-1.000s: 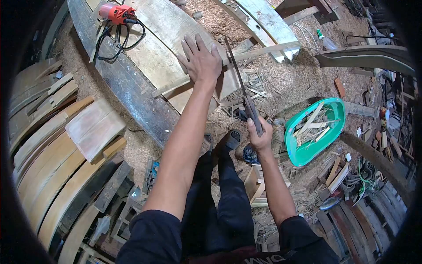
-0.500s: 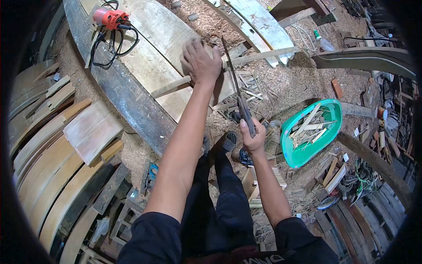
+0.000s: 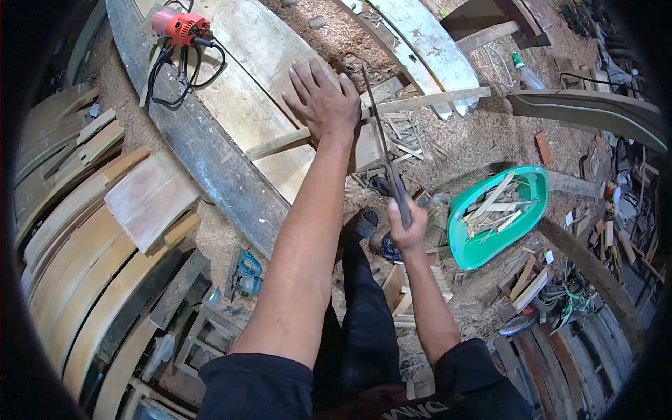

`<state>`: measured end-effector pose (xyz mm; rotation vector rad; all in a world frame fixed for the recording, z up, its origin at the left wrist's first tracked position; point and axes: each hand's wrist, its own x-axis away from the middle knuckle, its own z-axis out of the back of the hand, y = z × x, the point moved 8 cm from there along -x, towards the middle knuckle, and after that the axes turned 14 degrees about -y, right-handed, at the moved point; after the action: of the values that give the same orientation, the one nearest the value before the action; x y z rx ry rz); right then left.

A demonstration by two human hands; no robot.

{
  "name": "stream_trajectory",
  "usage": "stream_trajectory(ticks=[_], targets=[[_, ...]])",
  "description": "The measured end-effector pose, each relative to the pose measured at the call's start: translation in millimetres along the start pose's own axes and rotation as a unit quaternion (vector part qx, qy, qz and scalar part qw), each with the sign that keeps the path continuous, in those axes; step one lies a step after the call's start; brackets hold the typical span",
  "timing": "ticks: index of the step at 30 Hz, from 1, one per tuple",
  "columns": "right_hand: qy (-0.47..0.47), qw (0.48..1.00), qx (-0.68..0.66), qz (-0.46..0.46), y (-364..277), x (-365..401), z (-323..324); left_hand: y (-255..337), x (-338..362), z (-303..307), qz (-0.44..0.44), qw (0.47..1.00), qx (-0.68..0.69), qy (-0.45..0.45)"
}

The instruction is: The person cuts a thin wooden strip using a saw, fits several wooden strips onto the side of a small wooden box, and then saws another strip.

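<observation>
Strip lies across the right edge of the plank, pinned under your left hand, fingers spread flat. Your right hand is closed round the blade, held upright just beside those fingers; a chop likely calls for keeping them clear. Basin of offcuts sits right, router on the plank's far end.

a red power tool with a black cord lies top left; a green basin holds wood scraps; curved planks stack left, near a blue tool.
</observation>
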<state>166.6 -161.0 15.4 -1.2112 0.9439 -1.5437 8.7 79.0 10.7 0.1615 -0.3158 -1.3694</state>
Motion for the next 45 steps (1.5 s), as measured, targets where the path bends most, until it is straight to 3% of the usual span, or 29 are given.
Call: stream_trajectory(ticks=[4,9,14,20,24,27,30,33,36,40,43,45], targets=[[0.020,1.000,0.004,-0.012,-19.3,26.8,8.2,0.3,-4.9,-1.3,-0.005,1.000,0.017,0.004],[0.001,0.999,0.006,-0.038,-26.5,-44.8,-4.2,-0.4,-1.2,-1.7,-0.006,1.000,0.030,-0.004],[0.026,1.000,-0.015,-0.005,-23.9,35.3,11.6,0.3,-7.1,-1.0,-0.001,0.999,0.033,-0.012],[0.000,0.999,-0.010,-0.050,-25.1,-50.7,-3.9,-0.1,-1.9,-2.5,0.004,1.000,0.015,-0.027],[0.030,0.999,-0.025,-0.005,-29.7,25.7,4.5,0.9,-4.4,-2.0,0.002,0.999,0.013,-0.029],[0.009,0.999,-0.012,-0.032,-13.1,14.5,10.5,-1.7,-2.2,-2.8,0.009,0.999,0.009,-0.031],[0.001,0.999,0.009,-0.046,-27.6,-48.0,-0.3,0.5,-1.8,-2.2,0.008,0.999,0.013,-0.033],[-0.029,0.999,0.014,-0.028,-23.3,-11.1,6.4,1.2,-1.4,-2.0,0.002,0.999,0.003,-0.032],[0.009,1.000,-0.017,-0.017,-26.0,41.7,16.3,0.4,-2.6,-3.6,0.006,1.000,0.014,-0.025],[-0.029,0.999,0.021,-0.040,-23.5,-42.2,1.8,2.0,-1.2,-0.1,0.002,1.000,0.008,-0.023],[-0.018,0.999,0.001,-0.046,-34.9,-41.2,3.9,3.5,-1.9,-0.1,-0.002,1.000,0.008,-0.021],[0.011,1.000,0.001,0.013,-33.4,16.7,9.1,2.3,-1.7,-0.1,-0.003,1.000,0.012,-0.025]])
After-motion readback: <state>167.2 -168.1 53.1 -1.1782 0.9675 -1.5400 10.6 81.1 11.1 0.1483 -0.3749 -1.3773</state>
